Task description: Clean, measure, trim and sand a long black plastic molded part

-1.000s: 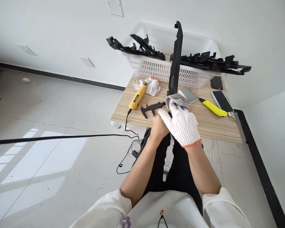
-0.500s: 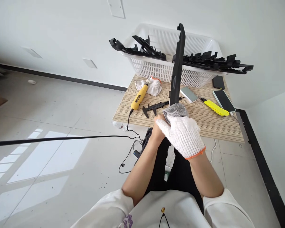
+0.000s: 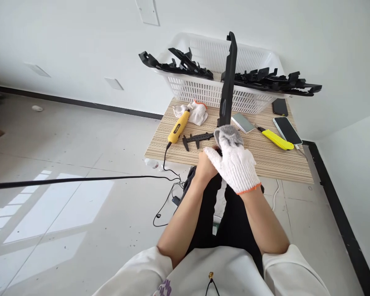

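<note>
Wood-grained tabletop (image 3: pixel 280 165) bears a white slotted plastic basket (image 3: pixel 193 87); black moulded parts (image 3: pixel 273 82) lie across its front rim. Before it, a long black plastic strip (image 3: pixel 227 92) extends from the person's hands. Gloved right hand (image 3: pixel 239 169) clamps grey cloth (image 3: pixel 230 135) around the strip; bare left hand (image 3: pixel 206 165) is closed on its near end, partly hidden.

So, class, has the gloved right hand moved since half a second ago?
Yes: judged against the tabletop, the gloved right hand has moved forward, toward the white basket.
</note>
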{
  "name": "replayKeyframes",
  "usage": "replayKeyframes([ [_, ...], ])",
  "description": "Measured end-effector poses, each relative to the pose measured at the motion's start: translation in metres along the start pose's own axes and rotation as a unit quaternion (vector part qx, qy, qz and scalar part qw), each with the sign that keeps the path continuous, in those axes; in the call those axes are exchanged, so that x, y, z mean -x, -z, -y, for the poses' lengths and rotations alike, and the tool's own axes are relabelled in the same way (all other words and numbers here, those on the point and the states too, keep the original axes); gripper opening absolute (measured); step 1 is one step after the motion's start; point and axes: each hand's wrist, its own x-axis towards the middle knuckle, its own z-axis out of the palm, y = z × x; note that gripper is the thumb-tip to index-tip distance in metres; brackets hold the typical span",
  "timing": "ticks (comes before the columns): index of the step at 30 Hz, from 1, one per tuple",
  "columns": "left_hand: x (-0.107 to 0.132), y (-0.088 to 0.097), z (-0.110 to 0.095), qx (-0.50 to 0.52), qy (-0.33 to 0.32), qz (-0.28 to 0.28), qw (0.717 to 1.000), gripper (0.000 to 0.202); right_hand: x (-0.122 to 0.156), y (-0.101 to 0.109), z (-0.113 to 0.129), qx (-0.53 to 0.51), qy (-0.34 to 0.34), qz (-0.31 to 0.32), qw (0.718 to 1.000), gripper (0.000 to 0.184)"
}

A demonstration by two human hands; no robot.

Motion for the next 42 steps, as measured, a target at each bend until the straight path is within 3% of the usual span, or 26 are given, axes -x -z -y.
replayKeyframes([
  [2, -0.001, 0.001, -0.001, -0.024, -0.004, -0.01, 1.0, 0.016, -0.003, -0.005, -0.002, 0.014, -0.016, -0.017, 1.0, 0.074],
  [7, -0.001, 0.004, 0.001, 0.048, -0.013, 0.002, 0.999, 0.012, 0.008, 0.002, 0.0, 0.04, -0.039, 0.074, 0.996, 0.077],
  [12, -0.001, 0.003, 0.005, 0.011, -0.022, -0.001, 1.0, 0.01, 0.006, 0.001, -0.005, 0.032, -0.053, 0.037, 0.997, 0.082],
  [14, -0.001, 0.003, 0.005, 0.011, -0.011, -0.002, 1.0, 0.01, 0.007, 0.004, -0.007, 0.02, -0.056, 0.062, 0.996, 0.081],
  [17, -0.001, 0.004, 0.004, 0.059, -0.008, 0.004, 0.998, 0.012, 0.011, 0.01, -0.005, 0.02, 0.001, 0.083, 0.996, 0.071],
  [23, -0.001, 0.004, 0.006, 0.037, -0.041, -0.004, 0.998, 0.007, 0.005, 0.01, -0.002, 0.027, -0.058, 0.062, 0.996, 0.08],
  [26, -0.001, 0.006, 0.007, 0.052, -0.036, 0.016, 0.998, 0.009, 0.009, 0.018, -0.001, 0.02, -0.041, 0.102, 0.994, 0.068],
  [28, -0.001, 0.008, 0.007, 0.068, -0.04, 0.028, 0.996, 0.017, 0.012, 0.02, 0.0, 0.025, -0.023, 0.096, 0.995, 0.065],
  [33, 0.0, 0.008, 0.007, 0.03, -0.067, 0.037, 0.997, 0.029, 0.003, -0.005, -0.008, -0.037, -0.049, 0.039, 0.997, 0.074],
  [36, 0.002, 0.008, 0.008, 0.046, -0.052, 0.047, 0.996, 0.053, -0.001, -0.022, -0.027, -0.16, -0.067, 0.0, 0.985, 0.055],
  [39, 0.005, 0.007, 0.011, 0.121, -0.035, 0.064, 0.99, 0.056, 0.007, -0.028, -0.047, -0.235, -0.111, -0.153, 0.953, 0.046],
  [42, 0.009, 0.004, 0.013, 0.188, -0.032, 0.078, 0.979, 0.05, 0.025, -0.028, -0.057, -0.233, -0.136, -0.306, 0.913, 0.045],
])
